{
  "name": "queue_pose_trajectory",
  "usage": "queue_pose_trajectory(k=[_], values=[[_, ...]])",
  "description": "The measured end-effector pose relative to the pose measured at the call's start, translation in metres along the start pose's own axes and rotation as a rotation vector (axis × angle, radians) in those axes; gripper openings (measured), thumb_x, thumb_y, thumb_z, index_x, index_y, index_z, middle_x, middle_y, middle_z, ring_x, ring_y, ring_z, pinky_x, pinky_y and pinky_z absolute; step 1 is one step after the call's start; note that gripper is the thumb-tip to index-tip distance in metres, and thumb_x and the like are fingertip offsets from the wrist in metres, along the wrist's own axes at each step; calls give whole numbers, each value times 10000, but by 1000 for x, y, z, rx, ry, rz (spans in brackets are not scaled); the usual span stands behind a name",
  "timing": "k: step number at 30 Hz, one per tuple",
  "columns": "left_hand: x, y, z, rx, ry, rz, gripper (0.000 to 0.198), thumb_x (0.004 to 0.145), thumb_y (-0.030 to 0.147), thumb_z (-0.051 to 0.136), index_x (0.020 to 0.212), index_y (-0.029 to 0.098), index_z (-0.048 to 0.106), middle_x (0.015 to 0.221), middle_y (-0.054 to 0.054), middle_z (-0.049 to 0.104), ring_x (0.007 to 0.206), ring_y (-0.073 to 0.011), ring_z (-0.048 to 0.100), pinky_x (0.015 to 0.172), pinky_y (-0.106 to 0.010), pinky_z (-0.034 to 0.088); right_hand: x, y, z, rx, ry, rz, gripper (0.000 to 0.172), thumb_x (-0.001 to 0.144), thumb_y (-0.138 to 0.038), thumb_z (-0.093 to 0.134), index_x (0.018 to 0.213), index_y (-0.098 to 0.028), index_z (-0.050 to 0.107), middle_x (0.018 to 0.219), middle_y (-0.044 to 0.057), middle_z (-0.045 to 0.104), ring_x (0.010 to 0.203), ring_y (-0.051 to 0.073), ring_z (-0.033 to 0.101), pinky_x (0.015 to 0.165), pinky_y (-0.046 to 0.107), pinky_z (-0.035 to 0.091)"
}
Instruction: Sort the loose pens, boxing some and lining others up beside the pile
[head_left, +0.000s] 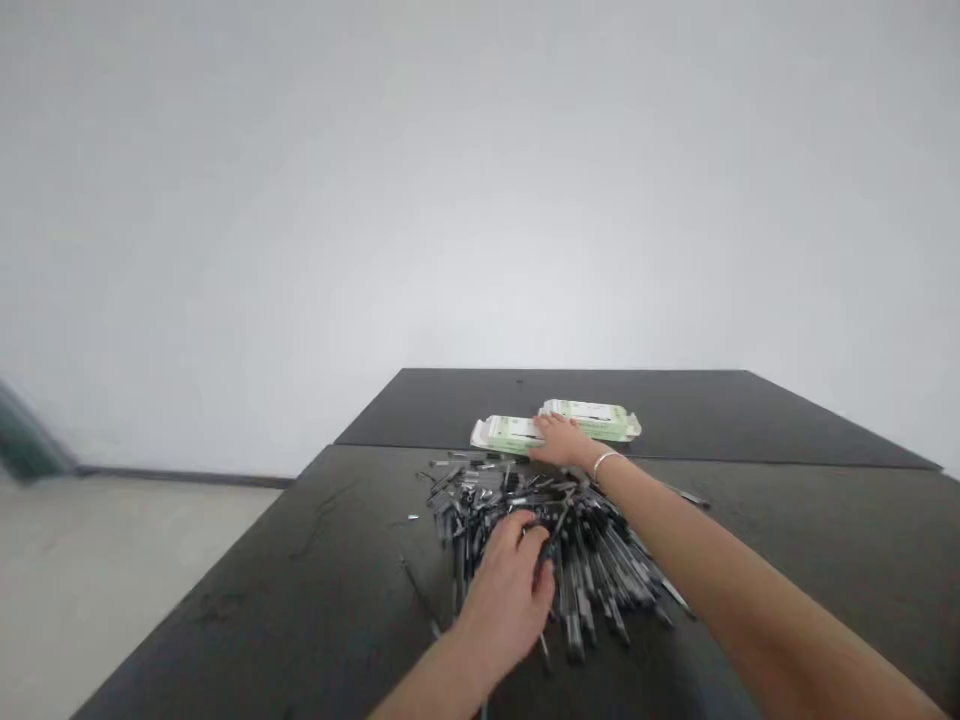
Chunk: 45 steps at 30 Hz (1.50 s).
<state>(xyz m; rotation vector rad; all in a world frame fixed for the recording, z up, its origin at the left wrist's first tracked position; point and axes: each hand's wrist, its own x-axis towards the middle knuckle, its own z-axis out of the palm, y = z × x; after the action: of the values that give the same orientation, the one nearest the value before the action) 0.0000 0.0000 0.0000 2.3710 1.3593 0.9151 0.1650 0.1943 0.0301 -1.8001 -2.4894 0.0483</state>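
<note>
A big heap of clear-barrelled pens with dark caps point(619, 565) lies loosely on the dark table. My left hand point(510, 580) is at the near side of this heap, its fingers curled around a dark pen point(555, 532) that pokes up between thumb and fingers. Farther off, my right hand point(561, 442) reaches across the pens. Its fingers are stretched out and lie on the end of a flattish green-and-white pen box point(510, 432). A second green-and-white box point(600, 418) sits just behind it, partly hidden by that hand.
The dark table point(247, 620) has a seam running across it behind the heap. One pen point(420, 595) lies apart at the left, and another point(688, 495) sticks out right of my right forearm. A white wall point(480, 200) rises behind the table.
</note>
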Motion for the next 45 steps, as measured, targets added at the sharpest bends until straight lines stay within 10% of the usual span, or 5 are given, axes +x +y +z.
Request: queue_pose_trajectory(k=[30, 45], values=[[3, -4, -2, -89, 52, -19, 383, 858, 138, 493, 1232, 131, 576, 1302, -165, 541, 1259, -282, 502, 1093, -487, 410, -13, 16, 1, 201, 185, -30, 705, 757, -320, 703, 1375, -131, 420, 1390, 205, 493, 1290, 324, 471, 1061, 439, 366], [19, -25, -10, -921, 525, -425, 466, 909, 517, 512, 1232, 187, 578, 1165, -108, 648, 1047, -222, 625, 911, -359, 519, -166, 1, -28, 529, 379, -167, 690, 808, -383, 666, 1395, -226, 339, 1407, 136, 463, 1292, 285, 459, 1062, 460, 399]])
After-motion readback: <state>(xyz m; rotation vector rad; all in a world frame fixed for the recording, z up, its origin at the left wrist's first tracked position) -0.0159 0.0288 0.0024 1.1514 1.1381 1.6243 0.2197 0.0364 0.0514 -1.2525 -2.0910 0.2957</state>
